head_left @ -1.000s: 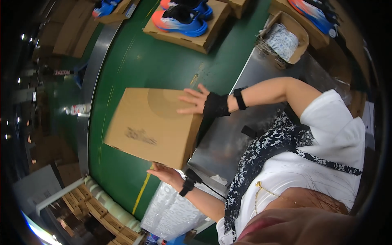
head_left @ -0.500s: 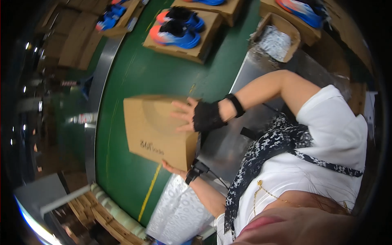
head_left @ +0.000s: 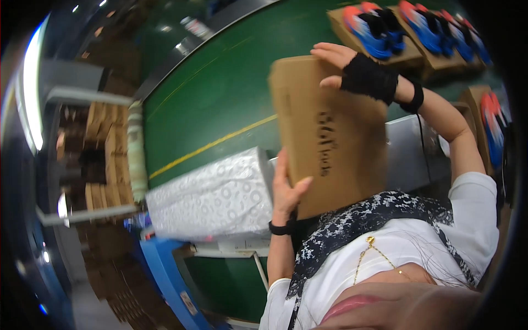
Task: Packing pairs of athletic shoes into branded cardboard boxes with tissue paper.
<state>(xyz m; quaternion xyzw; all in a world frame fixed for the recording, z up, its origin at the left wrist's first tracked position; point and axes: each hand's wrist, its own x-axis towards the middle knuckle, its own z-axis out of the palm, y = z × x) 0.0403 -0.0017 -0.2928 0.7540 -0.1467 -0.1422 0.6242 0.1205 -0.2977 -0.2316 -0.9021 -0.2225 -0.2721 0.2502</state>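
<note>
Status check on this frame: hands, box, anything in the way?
Left hand grips cardboard box at its lower edge. Right hand, black fingerless glove, flat on top. Box lifted above green conveyor. Nothing blocking.

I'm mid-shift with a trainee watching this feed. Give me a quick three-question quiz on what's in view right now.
1. True or false: both hands are on the brown cardboard box.
2. Which hand wears a black fingerless glove? A) left hand B) right hand C) neither
3. What lies in the open boxes on the green belt beyond the held box?

Key: 1. True: the left hand grips its lower edge, the right hand presses its upper end. 2. B. 3. Blue and orange shoes.
</note>
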